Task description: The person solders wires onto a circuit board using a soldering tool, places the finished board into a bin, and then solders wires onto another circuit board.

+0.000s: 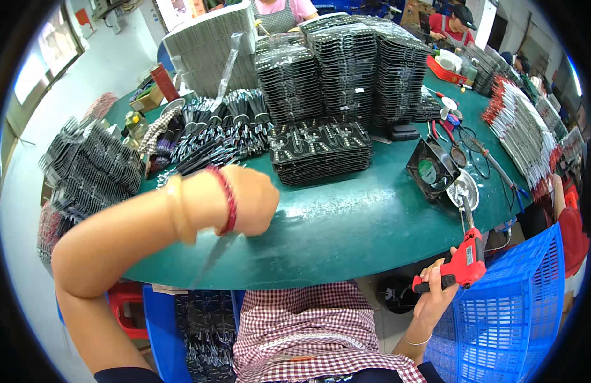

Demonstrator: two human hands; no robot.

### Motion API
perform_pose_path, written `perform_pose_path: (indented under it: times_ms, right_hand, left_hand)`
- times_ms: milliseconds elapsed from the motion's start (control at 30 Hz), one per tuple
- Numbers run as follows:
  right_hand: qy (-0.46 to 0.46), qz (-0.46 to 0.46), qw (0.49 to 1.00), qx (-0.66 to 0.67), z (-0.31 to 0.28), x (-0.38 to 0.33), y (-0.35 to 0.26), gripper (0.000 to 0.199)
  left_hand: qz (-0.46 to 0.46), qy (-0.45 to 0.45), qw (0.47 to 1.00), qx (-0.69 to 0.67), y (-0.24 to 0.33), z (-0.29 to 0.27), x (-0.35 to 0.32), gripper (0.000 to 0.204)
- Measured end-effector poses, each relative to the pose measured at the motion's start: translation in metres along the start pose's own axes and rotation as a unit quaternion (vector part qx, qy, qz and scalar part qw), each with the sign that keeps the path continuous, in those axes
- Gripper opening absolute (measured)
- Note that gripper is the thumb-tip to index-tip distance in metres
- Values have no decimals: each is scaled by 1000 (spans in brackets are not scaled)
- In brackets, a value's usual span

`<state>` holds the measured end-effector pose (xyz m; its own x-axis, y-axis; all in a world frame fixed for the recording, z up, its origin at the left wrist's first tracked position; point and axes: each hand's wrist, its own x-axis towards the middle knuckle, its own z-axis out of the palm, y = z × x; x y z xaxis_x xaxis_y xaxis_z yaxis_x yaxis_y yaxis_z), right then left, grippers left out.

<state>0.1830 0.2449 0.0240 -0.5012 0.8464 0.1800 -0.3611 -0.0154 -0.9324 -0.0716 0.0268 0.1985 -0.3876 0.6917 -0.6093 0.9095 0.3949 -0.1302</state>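
Note:
My right hand (435,290) grips the handle of a red and black soldering gun (469,258). The gun's metal barrel points up and away, its end at a small round metal dish (462,190). A black fan (429,169) stands just left of that dish. Raised over the left part of the table, my left hand (256,201) is curled into a fist and blurred by motion. Its fingers are mostly hidden. A thin, smeared grey strip (214,260) shows below its wrist; I cannot tell whether the hand holds it. A low stack of black circuit boards (321,152) lies beyond.
Tall stacks of black panels (343,70) rise at the back. Bundled black cables (228,121) lie left of them. Pliers (445,131) and cords lie at right. Blue crates (499,313) flank my lap, and co-workers (458,25) sit across the green table (346,223).

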Motion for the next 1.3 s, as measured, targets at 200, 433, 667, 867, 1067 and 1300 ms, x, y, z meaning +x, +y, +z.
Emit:
perform_pose_path:
  times_ms: [200,433,667,867,1067,1300]
  right_hand:
    - [-13,-12,1000,10,-9,-5,-3,58]
    - [37,-25,999,9,-39,-9,-19,55]
    - [60,-9,998,-8,-44,2,-12,56]
    - [20,-8,1000,5,-19,6,-5,54]
    - [29,-1,1000,-4,-9,5,-7,55]
    - [51,-20,998,-2,-11,2,-10,55]
  left_hand:
    - [71,-243,883,-395,-11,-21,94,59]
    - [37,20,703,-710,10,46,198,50]
    - [92,388,907,-135,38,148,157,75]
    - [-43,410,901,-135,52,161,142,72]
    - [-6,632,762,-140,-8,92,158,52]
    - [-109,434,893,-47,-48,88,198,54]
